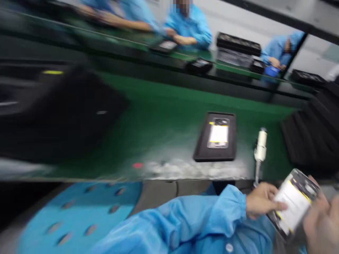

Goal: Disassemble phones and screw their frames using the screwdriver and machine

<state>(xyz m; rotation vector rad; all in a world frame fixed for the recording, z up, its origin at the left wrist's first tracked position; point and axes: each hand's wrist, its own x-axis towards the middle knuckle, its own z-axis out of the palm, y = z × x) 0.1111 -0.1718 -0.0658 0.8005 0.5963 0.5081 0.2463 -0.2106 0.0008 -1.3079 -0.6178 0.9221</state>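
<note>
— What do we have in our hands?

— A phone assembly (293, 201), back open: a white panel edged in yellow fills most of it, set in a dark frame with a silvery rim. We hold it tilted, off the table, just past the near edge at the right corner.

— How are the hands set on it?

— Our left hand (261, 203) grips its left side, thumb lying across the white panel, blue sleeve (185, 218) running back from the wrist. Our right hand (321, 220) cups it from the right and below, fingers wrapped behind the frame. Both are closed on it, though the motion blur keeps the fingertips soft.

— And on the table?

— A flat black tray (215, 138) lies on the green table (159, 116) toward the near edge, and in its recess sits a second phone assembly (218, 133) with the same white and yellow face. Just beside the tray's right edge lies a white pen-shaped tool (260, 148), tip pointing to the near edge.

— Other containers?

— Stacked black trays (309, 137) at the right edge, and more black trays (238, 44) at the far edge; what they hold we cannot make out. People in blue coats work along that far side.
</note>
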